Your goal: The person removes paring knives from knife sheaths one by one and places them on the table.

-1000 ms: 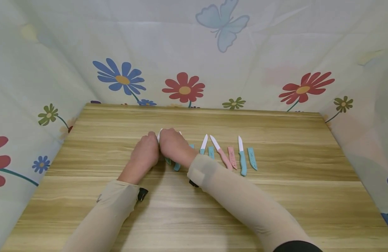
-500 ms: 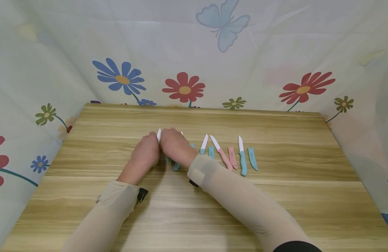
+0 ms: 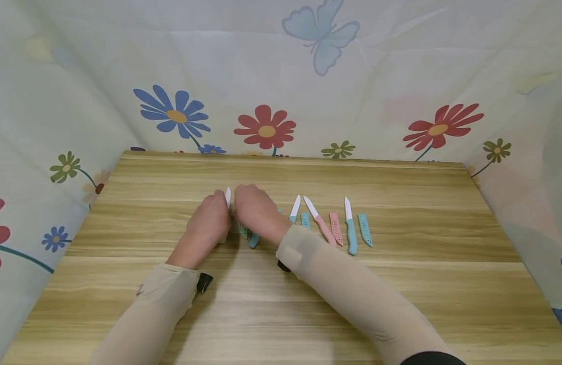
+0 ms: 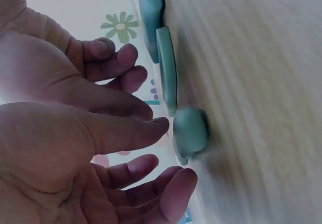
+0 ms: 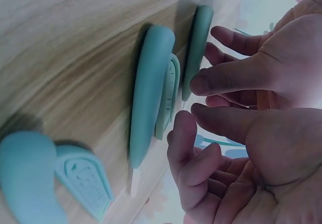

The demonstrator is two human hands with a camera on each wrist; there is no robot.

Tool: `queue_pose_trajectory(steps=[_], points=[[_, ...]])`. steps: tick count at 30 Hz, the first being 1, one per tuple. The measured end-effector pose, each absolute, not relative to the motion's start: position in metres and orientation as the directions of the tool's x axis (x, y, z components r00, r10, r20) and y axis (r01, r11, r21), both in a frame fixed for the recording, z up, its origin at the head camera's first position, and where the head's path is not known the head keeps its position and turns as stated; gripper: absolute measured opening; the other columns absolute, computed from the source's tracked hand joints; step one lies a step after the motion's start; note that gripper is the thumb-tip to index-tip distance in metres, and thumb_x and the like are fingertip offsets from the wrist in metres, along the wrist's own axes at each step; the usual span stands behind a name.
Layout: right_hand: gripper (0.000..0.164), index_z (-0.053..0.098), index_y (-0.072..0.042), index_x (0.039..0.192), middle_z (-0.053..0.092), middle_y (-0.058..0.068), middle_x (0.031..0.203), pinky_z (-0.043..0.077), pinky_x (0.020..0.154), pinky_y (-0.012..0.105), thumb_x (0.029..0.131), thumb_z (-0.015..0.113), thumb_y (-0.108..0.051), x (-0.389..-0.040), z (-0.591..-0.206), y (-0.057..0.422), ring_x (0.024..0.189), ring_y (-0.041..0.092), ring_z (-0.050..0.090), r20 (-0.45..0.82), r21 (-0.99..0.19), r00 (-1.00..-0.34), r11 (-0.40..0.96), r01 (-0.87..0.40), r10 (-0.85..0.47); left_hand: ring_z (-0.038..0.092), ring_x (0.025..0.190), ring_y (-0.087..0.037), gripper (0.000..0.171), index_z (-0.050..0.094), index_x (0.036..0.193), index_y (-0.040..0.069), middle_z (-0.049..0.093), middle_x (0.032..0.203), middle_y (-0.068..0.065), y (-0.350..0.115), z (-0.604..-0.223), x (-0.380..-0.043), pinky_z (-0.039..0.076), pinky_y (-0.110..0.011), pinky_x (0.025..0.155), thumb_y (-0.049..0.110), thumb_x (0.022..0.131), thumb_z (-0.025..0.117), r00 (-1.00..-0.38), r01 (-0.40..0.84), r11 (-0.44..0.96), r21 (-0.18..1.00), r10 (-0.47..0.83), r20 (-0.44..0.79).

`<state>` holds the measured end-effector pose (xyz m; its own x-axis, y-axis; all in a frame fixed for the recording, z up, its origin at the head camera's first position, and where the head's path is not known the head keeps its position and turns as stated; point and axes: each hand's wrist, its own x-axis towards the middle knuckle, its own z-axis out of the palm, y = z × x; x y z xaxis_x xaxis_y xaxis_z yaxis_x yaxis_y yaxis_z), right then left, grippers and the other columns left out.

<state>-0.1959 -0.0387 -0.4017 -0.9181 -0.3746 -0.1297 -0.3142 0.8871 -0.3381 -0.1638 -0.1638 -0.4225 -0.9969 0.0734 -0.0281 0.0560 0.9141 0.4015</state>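
Note:
My left hand (image 3: 209,218) is above a green-handled knife whose white blade (image 3: 228,196) points away on the wooden table. Its handle (image 4: 190,133) lies by the thumb and fingertips, which stand apart; whether they touch it I cannot tell. Close on its right, my right hand (image 3: 255,210) hovers with loosely bent fingers (image 5: 182,133) and nothing between them. Below both hands lie a green sheath (image 5: 169,98) and another teal knife handle (image 5: 152,93), its blade mostly hidden from the head view.
To the right lie a teal knife (image 3: 351,235) with a teal sheath (image 3: 365,230), a pink knife (image 3: 325,228) with a pink sheath (image 3: 336,228), and a white-bladed knife (image 3: 296,205) beside a teal sheath (image 3: 305,219). A flowered cloth (image 3: 381,91) backs the table (image 3: 281,314).
The left-hand knife's blade has shifted slightly left and shows more clearly. My hands have drawn a little apart, the right one moving right. The other knives and sheaths lie as before.

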Motion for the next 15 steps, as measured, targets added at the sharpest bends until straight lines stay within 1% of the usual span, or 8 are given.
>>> queue_pose_trajectory(steps=[2, 6, 10, 12, 15], points=[[0.009, 0.064, -0.007, 0.093, 0.065, 0.004, 0.075, 0.052, 0.050, 0.025, 0.103, 0.064, -0.009, -0.196, -0.400, -0.034, 0.060, 0.013, 0.063, -0.137, -0.357, -0.912, 0.878, -0.318, -0.387, 0.066, 0.093, -0.044, 0.023, 0.050, 0.115, -0.014, 0.061, 0.103, -0.032, -0.165, -0.422, -0.164, 0.057, -0.057, 0.081, 0.001, 0.098, 0.053, -0.997, 0.059, 0.911, 0.407, 0.074, -0.020], [0.009, 0.062, -0.005, 0.099, 0.066, 0.005, 0.075, 0.052, 0.050, 0.026, 0.104, 0.065, -0.012, -0.195, -0.395, -0.023, 0.058, 0.014, 0.064, -0.163, -0.406, -0.904, 0.862, -0.303, -0.394, 0.065, 0.092, -0.042, 0.024, 0.050, 0.115, -0.012, 0.060, 0.102, -0.029, -0.166, -0.420, -0.163, 0.056, -0.056, 0.081, 0.004, 0.100, 0.058, -0.997, 0.069, 0.909, 0.411, 0.078, -0.005], [0.013, 0.061, -0.005, 0.105, 0.065, 0.004, 0.078, 0.051, 0.054, 0.027, 0.105, 0.066, -0.017, -0.192, -0.388, -0.011, 0.062, 0.016, 0.063, -0.173, -0.417, -0.910, 0.865, -0.279, -0.376, 0.065, 0.090, -0.042, 0.025, 0.052, 0.115, -0.009, 0.059, 0.104, -0.027, -0.165, -0.419, -0.162, 0.056, -0.055, 0.077, 0.007, 0.099, 0.064, -0.996, 0.094, 0.906, 0.412, 0.090, 0.028], [0.017, 0.062, -0.005, 0.109, 0.065, 0.004, 0.081, 0.051, 0.056, 0.028, 0.105, 0.067, -0.021, -0.190, -0.385, -0.004, 0.065, 0.018, 0.062, -0.158, -0.412, -0.915, 0.867, -0.281, -0.372, 0.065, 0.093, -0.043, 0.026, 0.053, 0.117, -0.007, 0.060, 0.107, -0.026, -0.164, -0.418, -0.161, 0.057, -0.055, 0.077, 0.008, 0.100, 0.066, -0.995, 0.101, 0.906, 0.410, 0.089, 0.049], [0.025, 0.064, -0.004, 0.118, 0.070, 0.006, 0.094, 0.052, 0.061, 0.030, 0.106, 0.068, -0.025, -0.187, -0.381, 0.007, 0.070, 0.019, 0.064, -0.122, -0.401, -0.922, 0.868, -0.294, -0.368, 0.064, 0.099, -0.044, 0.032, 0.055, 0.125, -0.006, 0.060, 0.114, -0.025, -0.162, -0.415, -0.161, 0.057, -0.056, 0.078, 0.011, 0.101, 0.068, -0.994, 0.109, 0.909, 0.403, 0.086, 0.074]])
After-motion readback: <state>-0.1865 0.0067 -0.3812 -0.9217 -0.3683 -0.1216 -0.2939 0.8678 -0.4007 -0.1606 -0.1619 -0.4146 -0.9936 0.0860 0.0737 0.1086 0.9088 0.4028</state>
